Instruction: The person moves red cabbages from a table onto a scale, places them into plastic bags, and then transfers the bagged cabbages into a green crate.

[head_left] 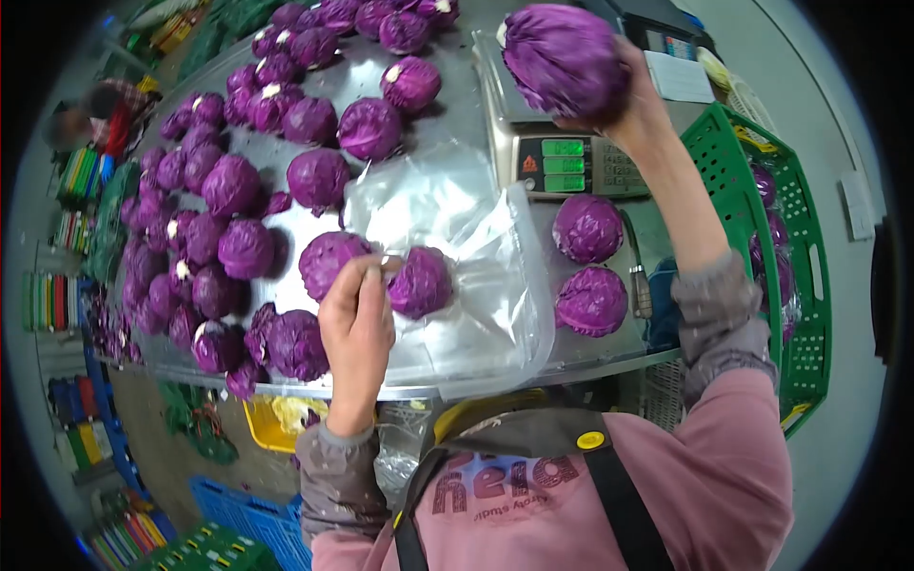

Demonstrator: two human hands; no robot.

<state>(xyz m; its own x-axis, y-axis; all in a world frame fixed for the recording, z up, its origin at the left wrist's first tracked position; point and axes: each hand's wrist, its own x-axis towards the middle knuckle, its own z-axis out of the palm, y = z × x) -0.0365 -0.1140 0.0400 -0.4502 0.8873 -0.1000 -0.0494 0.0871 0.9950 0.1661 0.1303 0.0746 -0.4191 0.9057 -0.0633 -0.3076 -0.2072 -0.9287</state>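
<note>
Where the steel table (pixel 457 105) runs out far left of the digital scale (pixel 562 162), another person (pixel 76 124) stands, blurred, by shelves. Nearer the scale but still well left of it, a heap of red cabbages (pixel 219 190) covers most of the tabletop, packed touching, some w/ white cut stems up. Under the table edge, lower-left of the scale, are a yellow bin (pixel 267 423) w/ leaf scraps in it & blue crates (pixel 243 514) on the floor.

L hand (pixel 354 319) is lower-left of the scale, thumb & fingertips pinched together on the film of the top bag (pixel 476 314). A loose cabbage (pixel 328 262) sits just left of the fingers and a small cabbage (pixel 419 283) just right of them; whether that one is in or on the bag, can't tell. The stack of clear bags (pixel 419 190) spreads from the scale's left side to the table's near edge, one corner overhanging.

In front of the scale lie two trimmed cabbages (pixel 587 228), close together. Above the scale, R hand (pixel 638 105) is raised, fingers clamped round a large red cabbage (pixel 562 57), held clear of the pan.

Right of the scale stands a green crate (pixel 809 238) w/ bagged cabbages (pixel 766 186) inside.
</note>
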